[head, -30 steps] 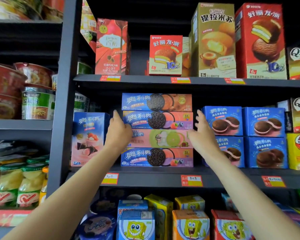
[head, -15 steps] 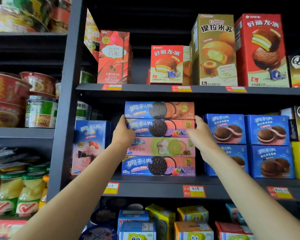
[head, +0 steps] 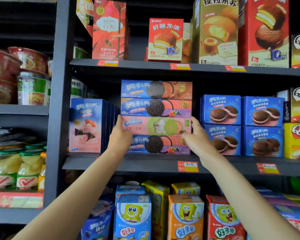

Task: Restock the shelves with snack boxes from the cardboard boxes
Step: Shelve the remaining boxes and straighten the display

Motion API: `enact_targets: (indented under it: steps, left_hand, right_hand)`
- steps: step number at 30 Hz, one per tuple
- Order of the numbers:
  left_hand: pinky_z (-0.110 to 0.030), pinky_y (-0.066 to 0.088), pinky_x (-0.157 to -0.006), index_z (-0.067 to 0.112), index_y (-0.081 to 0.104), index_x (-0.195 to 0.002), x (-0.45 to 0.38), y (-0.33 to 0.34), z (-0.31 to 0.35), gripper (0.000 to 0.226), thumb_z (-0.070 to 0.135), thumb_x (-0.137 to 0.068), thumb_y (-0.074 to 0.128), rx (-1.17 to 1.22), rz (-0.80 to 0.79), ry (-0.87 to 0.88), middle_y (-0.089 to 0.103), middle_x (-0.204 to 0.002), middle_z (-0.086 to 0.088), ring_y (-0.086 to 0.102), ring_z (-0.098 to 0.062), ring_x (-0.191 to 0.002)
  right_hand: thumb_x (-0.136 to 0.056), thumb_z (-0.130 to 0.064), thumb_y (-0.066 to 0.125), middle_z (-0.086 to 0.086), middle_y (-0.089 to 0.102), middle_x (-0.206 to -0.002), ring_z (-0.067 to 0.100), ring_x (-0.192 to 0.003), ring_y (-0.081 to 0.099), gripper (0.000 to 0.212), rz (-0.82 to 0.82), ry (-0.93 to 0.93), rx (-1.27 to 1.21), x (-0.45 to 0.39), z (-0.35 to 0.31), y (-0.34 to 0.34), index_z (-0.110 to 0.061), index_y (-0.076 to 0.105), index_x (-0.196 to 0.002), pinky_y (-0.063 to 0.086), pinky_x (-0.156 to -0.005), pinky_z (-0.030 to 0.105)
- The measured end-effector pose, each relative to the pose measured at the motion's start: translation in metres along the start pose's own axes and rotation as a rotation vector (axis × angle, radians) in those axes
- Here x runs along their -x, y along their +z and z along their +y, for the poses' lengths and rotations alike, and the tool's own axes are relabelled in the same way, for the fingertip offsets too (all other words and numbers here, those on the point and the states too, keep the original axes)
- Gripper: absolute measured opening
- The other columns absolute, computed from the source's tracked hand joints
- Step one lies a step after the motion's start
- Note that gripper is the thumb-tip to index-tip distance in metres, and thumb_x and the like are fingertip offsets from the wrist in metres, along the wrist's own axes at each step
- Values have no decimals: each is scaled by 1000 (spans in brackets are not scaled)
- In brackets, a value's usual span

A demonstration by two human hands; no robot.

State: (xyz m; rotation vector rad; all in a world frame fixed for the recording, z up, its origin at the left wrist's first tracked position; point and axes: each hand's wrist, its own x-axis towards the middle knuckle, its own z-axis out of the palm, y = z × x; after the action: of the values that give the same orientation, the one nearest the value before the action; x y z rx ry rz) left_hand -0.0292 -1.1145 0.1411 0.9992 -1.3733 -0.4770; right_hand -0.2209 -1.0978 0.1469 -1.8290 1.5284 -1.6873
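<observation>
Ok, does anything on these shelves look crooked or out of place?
One thing: on the top shelf a yellow box leans tilted behind the upright red biscuit box. The four-box Oreo stack sits square.

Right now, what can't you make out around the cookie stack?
Head view only:
- Fingertips of left hand and right hand: behind the ends of the pink box, so the grip is unclear.
- Bottom box: both ends covered by hands.
- Cardboard boxes: out of frame.
- Price tag: writing too small.
</observation>
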Motion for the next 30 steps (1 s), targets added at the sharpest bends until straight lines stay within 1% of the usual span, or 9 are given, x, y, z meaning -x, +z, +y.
enact_targets:
  steps: [2,6,11,17,19,21,24,26,30]
  left_hand:
    - [-28,32,-50,27,24,-146,2,2,-2,64,-4,-90,29,-11,6,-6,57,-86,-4,41,-17,-58]
    - [-41,44,-63,30,14,-148,-3,2,-5,73,-4,-86,31,-71,-11,-39,56,-119,-19,53,-38,-86]
    - [-34,40,-52,35,7,-149,-4,3,-7,77,-3,-87,32,-101,-24,-57,50,-126,-23,50,-31,-82]
    - [-35,41,-51,37,8,-148,-10,3,-11,79,-5,-85,32,-91,-25,-64,49,-126,-22,43,-22,-75]
    - [-28,36,-47,37,6,-148,-9,4,-11,79,-5,-85,32,-97,-31,-70,49,-126,-22,44,-21,-73]
    - [-25,33,-47,37,4,-148,-8,4,-11,80,-4,-86,32,-106,-41,-74,49,-127,-21,48,-26,-77]
    - [-34,39,-50,36,5,-148,-7,1,-9,79,-2,-86,35,-90,-39,-81,49,-128,-23,54,-36,-85]
    - [-35,38,-50,29,1,-149,-9,0,-7,77,-1,-89,37,-60,-29,-112,52,-125,-18,52,-25,-71]
    - [-22,29,-47,17,19,-147,-11,-1,-10,63,-2,-90,34,-66,-41,-144,49,-81,2,39,-11,-58]
  right_hand:
    - [-87,-4,47,3,42,-141,25,-126,44,64,-25,-3,48,6,0,6,-25,26,-144,37,-103,36]
    - [-88,-5,47,1,27,-153,23,-134,34,76,-64,32,38,12,-1,7,-26,8,-150,30,-108,35]
    - [-93,-6,44,2,9,-158,22,-142,21,78,-81,49,83,14,-1,8,-22,-6,-151,25,-109,34]
    - [-93,-5,45,2,7,-158,22,-141,23,79,-51,45,106,17,-1,12,-21,-6,-151,31,-103,29]
    - [-93,-5,45,2,8,-158,22,-140,24,79,-44,34,97,16,1,13,-21,-5,-151,32,-99,27]
    - [-92,-4,45,1,13,-157,22,-138,27,78,-40,31,75,15,2,12,-23,-2,-151,32,-96,26]
    - [-91,-6,46,2,22,-154,23,-137,30,74,-23,55,-5,10,4,10,-22,5,-151,30,-105,32]
    - [-93,-12,48,3,23,-155,24,-139,28,71,0,113,-59,4,4,7,-20,7,-151,27,-110,39]
    - [-92,-14,49,5,36,-148,27,-132,39,62,-34,202,-89,1,5,0,-19,22,-147,33,-110,43]
